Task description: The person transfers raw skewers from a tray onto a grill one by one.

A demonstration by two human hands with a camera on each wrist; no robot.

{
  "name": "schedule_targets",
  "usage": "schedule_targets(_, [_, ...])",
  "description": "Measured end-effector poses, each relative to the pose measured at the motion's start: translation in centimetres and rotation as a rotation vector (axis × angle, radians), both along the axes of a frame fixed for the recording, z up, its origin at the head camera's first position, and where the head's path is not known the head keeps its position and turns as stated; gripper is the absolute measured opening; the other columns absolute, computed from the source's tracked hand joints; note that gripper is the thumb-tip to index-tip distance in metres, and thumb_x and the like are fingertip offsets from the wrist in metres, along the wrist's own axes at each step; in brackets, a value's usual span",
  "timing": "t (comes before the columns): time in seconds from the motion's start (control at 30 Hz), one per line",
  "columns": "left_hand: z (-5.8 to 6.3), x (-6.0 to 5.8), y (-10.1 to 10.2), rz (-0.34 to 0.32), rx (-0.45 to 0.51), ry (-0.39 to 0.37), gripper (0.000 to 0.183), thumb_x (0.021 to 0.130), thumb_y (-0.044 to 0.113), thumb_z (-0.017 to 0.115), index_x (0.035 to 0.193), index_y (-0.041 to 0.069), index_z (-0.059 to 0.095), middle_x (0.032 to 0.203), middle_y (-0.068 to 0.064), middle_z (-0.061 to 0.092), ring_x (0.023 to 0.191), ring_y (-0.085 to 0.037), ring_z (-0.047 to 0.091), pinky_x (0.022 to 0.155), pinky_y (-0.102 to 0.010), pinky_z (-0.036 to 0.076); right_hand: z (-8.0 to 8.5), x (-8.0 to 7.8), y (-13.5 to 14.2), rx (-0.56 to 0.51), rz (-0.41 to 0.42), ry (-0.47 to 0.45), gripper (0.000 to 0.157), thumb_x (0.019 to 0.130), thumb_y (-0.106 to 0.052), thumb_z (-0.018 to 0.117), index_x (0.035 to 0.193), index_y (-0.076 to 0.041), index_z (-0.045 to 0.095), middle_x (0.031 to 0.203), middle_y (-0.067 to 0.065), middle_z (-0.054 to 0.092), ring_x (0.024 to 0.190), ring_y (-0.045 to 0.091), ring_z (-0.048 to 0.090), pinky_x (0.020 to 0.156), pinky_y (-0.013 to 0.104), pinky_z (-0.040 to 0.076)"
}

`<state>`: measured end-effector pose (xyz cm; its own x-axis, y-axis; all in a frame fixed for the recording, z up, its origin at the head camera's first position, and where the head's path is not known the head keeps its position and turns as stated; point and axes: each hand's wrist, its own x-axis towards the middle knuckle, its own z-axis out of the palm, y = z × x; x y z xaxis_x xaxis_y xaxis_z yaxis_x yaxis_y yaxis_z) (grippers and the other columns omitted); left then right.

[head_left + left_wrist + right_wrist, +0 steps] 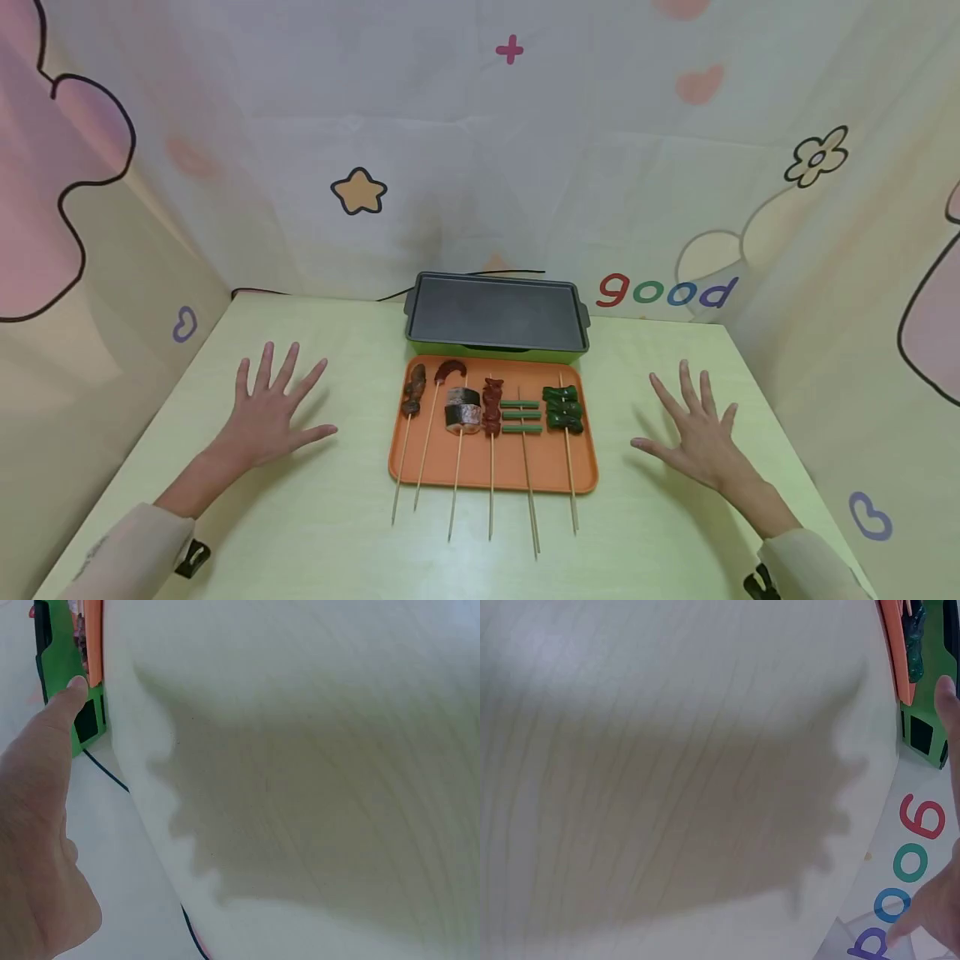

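My left hand (262, 421) hovers over the table's left side, fingers spread wide, holding nothing. On the right, my right hand (701, 437) is likewise spread in the air, touching nothing. Between them lies an orange tray (435, 467) with several skewers, their sticks overhanging its front edge. From left to right: a brown meat skewer (413, 392), a dark red curled piece (450, 369), a black-and-white roll skewer (462, 410), a reddish meat skewer (492, 408), a green bean-like skewer (521, 416) and a dark green folded vegetable skewer (562, 409).
Behind the tray stands an electric griddle (498, 312) with a dark flat plate and green base. A black cord (107, 771) runs from it along the table's back edge. Printed cloth walls (465, 150) enclose the pale table (337, 533) at the back and sides.
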<state>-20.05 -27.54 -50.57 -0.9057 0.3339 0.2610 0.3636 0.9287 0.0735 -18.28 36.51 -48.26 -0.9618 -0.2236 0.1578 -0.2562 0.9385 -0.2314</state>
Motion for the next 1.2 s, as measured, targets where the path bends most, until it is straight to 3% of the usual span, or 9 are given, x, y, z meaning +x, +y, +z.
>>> schedule_targets(0.23, [0.7,-0.3,1.0,0.02,0.158,-0.171,0.104,0.086,0.066,0.067,0.166,0.03,0.01,0.169,-0.025,0.013,0.154,-0.053,0.007,0.116,-0.073,0.007,0.0,0.0,-0.3,-0.104,0.037,-0.013,0.103,0.086,-0.049,0.077,0.165,-0.027,0.016,0.169,0.027,-0.003,0.154,0.056,-0.001,0.103,0.089,0.011])
schedule_targets(0.43, [0.7,-0.1,2.4,-0.073,0.355,-0.225,0.106,0.085,0.05,0.077,0.166,0.023,0.014,0.165,-0.026,0.027,0.149,-0.052,0.026,0.107,-0.076,0.021,-0.2,0.5,-1.0,-0.279,0.091,-0.075,0.098,0.09,-0.032,0.078,0.166,-0.019,0.016,0.167,0.034,0.004,0.151,0.059,0.008,0.114,0.079,0.01])
schedule_targets(0.67, [0.2,0.2,4.2,-0.12,0.659,-0.399,0.094,0.093,0.035,0.076,0.165,0.021,0.018,0.16,-0.023,0.039,0.146,-0.047,0.036,0.112,-0.072,0.03,0.5,1.9,-2.4,-0.372,0.055,-0.183,0.085,0.097,-0.031,0.07,0.165,-0.016,0.021,0.165,0.033,0.019,0.144,0.062,0.027,0.106,0.079,0.029])
schedule_targets(0.93, [-0.6,0.7,5.9,-0.135,0.71,-0.416,0.083,0.093,0.027,0.076,0.16,0.006,0.032,0.15,-0.023,0.053,0.138,-0.044,0.048,0.109,-0.065,0.039,0.7,3.1,-3.9,-0.446,0.067,-0.257,0.07,0.101,-0.031,0.065,0.159,-0.005,0.034,0.16,0.029,0.036,0.142,0.054,0.04,0.109,0.069,0.037])
schedule_targets(1.1, [-0.9,0.6,7.1,-0.182,0.767,-0.469,0.08,0.093,0.022,0.076,0.158,0.003,0.034,0.146,-0.023,0.055,0.126,-0.039,0.059,0.099,-0.048,0.053,0.7,3.7,-5.0,-0.515,0.097,-0.267,0.061,0.101,-0.023,0.066,0.152,0.001,0.043,0.152,0.027,0.049,0.137,0.048,0.049,0.108,0.059,0.044])
schedule_targets(1.2, [-1.1,0.6,7.5,-0.203,0.809,-0.521,0.079,0.093,0.018,0.076,0.158,0.001,0.034,0.145,-0.025,0.055,0.121,-0.037,0.063,0.095,-0.034,0.056,0.6,4.0,-5.6,-0.578,0.114,-0.289,0.056,0.1,-0.019,0.066,0.148,0.004,0.048,0.147,0.026,0.055,0.132,0.045,0.055,0.104,0.047,0.052])
